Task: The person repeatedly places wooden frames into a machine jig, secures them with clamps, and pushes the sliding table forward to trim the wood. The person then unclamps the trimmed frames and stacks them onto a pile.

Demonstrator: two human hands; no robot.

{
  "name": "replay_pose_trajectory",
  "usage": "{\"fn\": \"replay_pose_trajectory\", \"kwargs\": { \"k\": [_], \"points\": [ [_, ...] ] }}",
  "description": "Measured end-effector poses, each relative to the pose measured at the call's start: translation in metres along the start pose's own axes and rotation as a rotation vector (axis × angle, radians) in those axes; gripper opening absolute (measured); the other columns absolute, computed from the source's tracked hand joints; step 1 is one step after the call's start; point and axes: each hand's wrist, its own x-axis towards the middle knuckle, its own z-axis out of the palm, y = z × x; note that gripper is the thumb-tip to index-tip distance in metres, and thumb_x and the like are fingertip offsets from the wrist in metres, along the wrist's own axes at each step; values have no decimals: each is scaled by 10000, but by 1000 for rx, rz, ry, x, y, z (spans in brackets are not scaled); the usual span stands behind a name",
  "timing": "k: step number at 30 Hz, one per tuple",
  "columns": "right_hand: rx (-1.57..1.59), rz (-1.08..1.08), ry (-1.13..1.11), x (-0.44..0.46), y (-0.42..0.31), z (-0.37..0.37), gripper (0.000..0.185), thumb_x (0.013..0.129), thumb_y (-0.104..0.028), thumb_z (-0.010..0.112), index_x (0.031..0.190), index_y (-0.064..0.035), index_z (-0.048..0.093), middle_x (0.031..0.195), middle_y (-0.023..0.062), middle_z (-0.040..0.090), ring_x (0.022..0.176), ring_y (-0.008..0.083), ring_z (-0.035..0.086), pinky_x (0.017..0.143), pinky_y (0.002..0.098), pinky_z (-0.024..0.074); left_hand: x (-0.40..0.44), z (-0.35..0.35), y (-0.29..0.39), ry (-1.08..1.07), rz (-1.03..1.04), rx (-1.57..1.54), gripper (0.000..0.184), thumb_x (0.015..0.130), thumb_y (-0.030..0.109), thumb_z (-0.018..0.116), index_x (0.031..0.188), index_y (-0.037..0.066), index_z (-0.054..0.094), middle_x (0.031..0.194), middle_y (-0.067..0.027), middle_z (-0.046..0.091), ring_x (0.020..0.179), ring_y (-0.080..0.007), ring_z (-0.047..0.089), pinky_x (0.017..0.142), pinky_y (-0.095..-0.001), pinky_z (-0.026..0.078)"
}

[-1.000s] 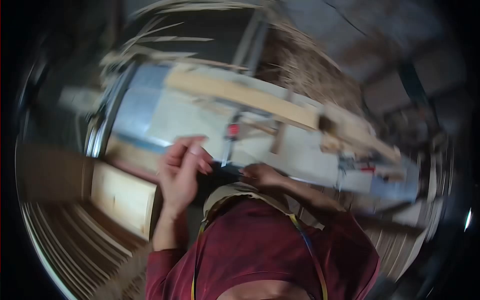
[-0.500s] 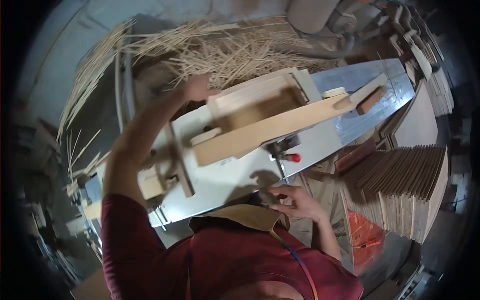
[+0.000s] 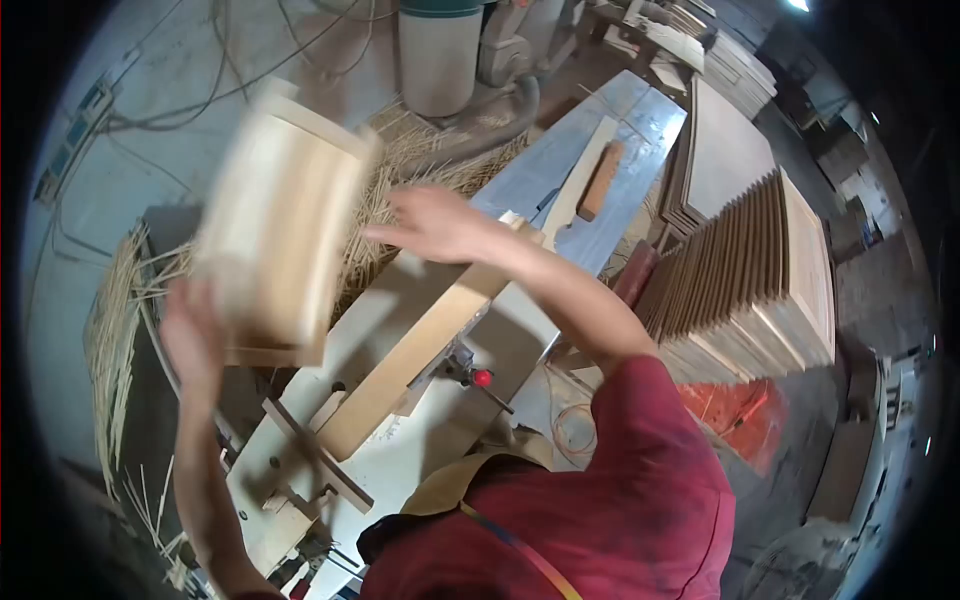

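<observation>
A pale framed wooden panel (image 3: 285,210), smeared by motion, is raised and tilted over the far left side of the machine table (image 3: 400,290). My left hand (image 3: 195,325) grips its lower left edge, with the fingers partly blurred. Fingers stretched out, my right hand (image 3: 435,222) is open just right of the panel, apart from it and above the far edge of the table. Below my right forearm runs a long wooden fence (image 3: 415,345). A clamp with a red knob (image 3: 482,378) sits against the fence's near side.
Thin offcut strips (image 3: 115,350) are heaped behind and left of the table. A brown wooden block (image 3: 600,182) lies on the metal bed (image 3: 635,125). To the right stands a stack of framed panels (image 3: 745,275). A dust collector drum (image 3: 440,60) is at the back.
The panel has gone from lying behind the fence to being raised at the left, in my left hand. My right hand has moved from near my body across the fence. The view has turned.
</observation>
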Motion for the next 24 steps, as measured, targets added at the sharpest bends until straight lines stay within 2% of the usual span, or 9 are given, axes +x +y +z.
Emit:
{"fn": "replay_pose_trajectory", "kwargs": {
  "k": [1, 5, 6, 9, 10, 14, 16, 19, 24],
  "points": [
    [156, 54, 7, 20, -33, 5, 691, 909, -529, 706, 1239, 67, 591, 1025, 270, 684, 971, 378, 664, 884, 443, 534, -11, -24, 15, 147, 346, 558, 352, 1062, 335, 544, 1128, 3, 638, 914, -22, 646, 757, -149, 586, 684, -329, 484],
    [774, -284, 445, 119, -153, 75, 587, 892, -373, 774, 1275, 30, 585, 1052, 176, 708, 962, 252, 675, 871, 419, 550, -50, -109, -10, 168, 256, 93, 293, 1054, 268, 573, 1032, -13, 653, 967, -58, 692, 834, -135, 611, 764, -266, 497],
    [1043, -252, 248, 135, -188, 79, 485, 894, -277, 782, 1242, 9, 601, 1006, 115, 712, 913, 201, 668, 810, 392, 565, -73, -135, -14, 219, 312, 153, 253, 1052, 230, 579, 1067, -12, 651, 985, -60, 684, 856, -118, 604, 772, -257, 492],
    [846, -195, -49, 112, -296, 68, 383, 906, -204, 765, 1203, -17, 614, 1013, 107, 725, 884, 189, 697, 768, 371, 585, -175, -204, -14, 557, 281, -51, 161, 1036, 114, 595, 1122, -11, 649, 971, -61, 677, 896, -99, 604, 801, -238, 487],
    [1036, -286, -137, 146, -301, 114, 438, 903, -223, 773, 1246, -8, 605, 1073, 115, 729, 923, 197, 713, 789, 371, 594, -220, -233, -27, 687, 188, 46, 161, 1036, 114, 595, 1122, -11, 649, 971, -61, 677, 896, -99, 604, 801, -238, 487],
    [578, -607, -428, 187, -364, 248, 581, 885, -199, 791, 1386, -14, 564, 1226, 134, 700, 1087, 189, 672, 963, 316, 530, -381, -267, -99, 1031, -42, 267, 150, 1019, 103, 620, 1077, -31, 654, 955, -72, 692, 884, -122, 627, 792, -261, 505],
    [581, -503, -736, 166, -390, 314, 594, 868, -170, 794, 1399, -28, 568, 1234, 124, 701, 1107, 184, 658, 976, 314, 517, -436, -234, -124, 949, -313, 339, 164, 994, 117, 637, 1057, -35, 647, 1008, -88, 702, 883, -144, 644, 791, -291, 518],
    [388, -742, -816, 148, -399, 409, 535, 856, -190, 795, 1330, -16, 618, 1203, 129, 721, 1089, 191, 677, 965, 334, 512, -445, -193, -124, 860, -384, 236, 180, 936, 119, 692, 1032, -24, 638, 992, -106, 687, 836, -179, 643, 775, -295, 514],
    [393, -692, -1034, 153, -371, 485, 563, 842, -181, 809, 1349, -30, 615, 1208, 100, 712, 1097, 165, 653, 979, 330, 502, -420, -174, -119, 717, -348, 386, 223, 805, 27, 769, 991, -12, 653, 960, -120, 689, 730, -209, 632, 656, -308, 511]
  ]
}}
